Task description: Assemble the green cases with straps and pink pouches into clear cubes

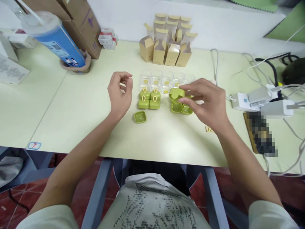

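Observation:
My right hand [206, 102] pinches a small green lid [176, 93] just above two open green cases [181, 108] on the pale table [78, 105]. My left hand [119, 93] hovers with its fingers curled and nothing visible in them, left of a block of closed green cases with yellow loops [149, 99]. A single open green case [140, 116] lies in front of that hand. A row of clear plastic cups [166, 81] stands behind the green cases.
Several tan cardboard boxes [166, 41] stand at the back. A blue-and-white cup [54, 38] and a brown carton [78, 19] are at the back left. White adapters and cables [259, 100] crowd the right side. A small yellow piece [208, 129] lies near my right wrist.

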### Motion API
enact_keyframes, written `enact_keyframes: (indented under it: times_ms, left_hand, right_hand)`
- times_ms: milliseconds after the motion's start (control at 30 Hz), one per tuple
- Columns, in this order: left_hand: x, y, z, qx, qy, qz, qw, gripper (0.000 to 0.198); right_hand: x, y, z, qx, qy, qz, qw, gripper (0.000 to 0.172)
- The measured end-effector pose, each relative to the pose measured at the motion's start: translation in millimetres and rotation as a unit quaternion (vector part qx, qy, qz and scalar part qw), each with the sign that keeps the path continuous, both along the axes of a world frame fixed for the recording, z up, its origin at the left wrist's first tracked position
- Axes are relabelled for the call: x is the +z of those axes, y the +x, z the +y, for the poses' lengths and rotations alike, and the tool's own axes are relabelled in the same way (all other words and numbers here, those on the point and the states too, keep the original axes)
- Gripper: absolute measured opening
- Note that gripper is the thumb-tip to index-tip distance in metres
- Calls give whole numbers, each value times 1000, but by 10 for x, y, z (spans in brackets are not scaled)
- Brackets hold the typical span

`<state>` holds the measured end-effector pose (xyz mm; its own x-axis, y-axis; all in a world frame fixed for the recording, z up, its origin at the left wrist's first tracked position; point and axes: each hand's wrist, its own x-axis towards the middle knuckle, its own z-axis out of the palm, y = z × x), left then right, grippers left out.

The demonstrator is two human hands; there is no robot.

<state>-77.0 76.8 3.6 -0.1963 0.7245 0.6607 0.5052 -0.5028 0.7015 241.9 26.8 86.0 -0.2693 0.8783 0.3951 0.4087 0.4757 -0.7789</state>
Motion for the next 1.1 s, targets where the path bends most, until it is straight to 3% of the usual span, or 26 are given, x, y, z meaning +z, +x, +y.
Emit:
enact_keyframes:
  times_ms: [67,200,300,500,633,833,1000,1100]
  left_hand:
    - [-115,-29,83,8,-59,-65,996,51]
    - [-263,-9,130,-12,-125,-77,989,43]
    - [-265,34,87,-30,-143,-62,987,29]
    - [-232,66,47,-58,-149,-60,985,23]
    - [-209,79,32,-64,-158,-46,984,20]
    - [-196,93,20,-78,-161,-42,983,19]
    - [-212,85,35,-81,-157,-47,983,17]
    - [-215,82,29,-82,-156,-48,983,17]
  right_hand:
    - [132,-75,137,13,43,-159,986,21]
    - [178,-366,279,-13,85,-421,903,23]
    - [124,-538,262,-20,95,-498,862,29]
    - [47,-630,230,-4,121,-552,825,33]
    - [-28,-647,258,5,139,-557,818,31]
    - [-115,-638,293,12,142,-531,835,28]
    - [-97,-526,321,19,152,-527,836,40]
    - [18,-385,352,-14,183,-459,869,37]
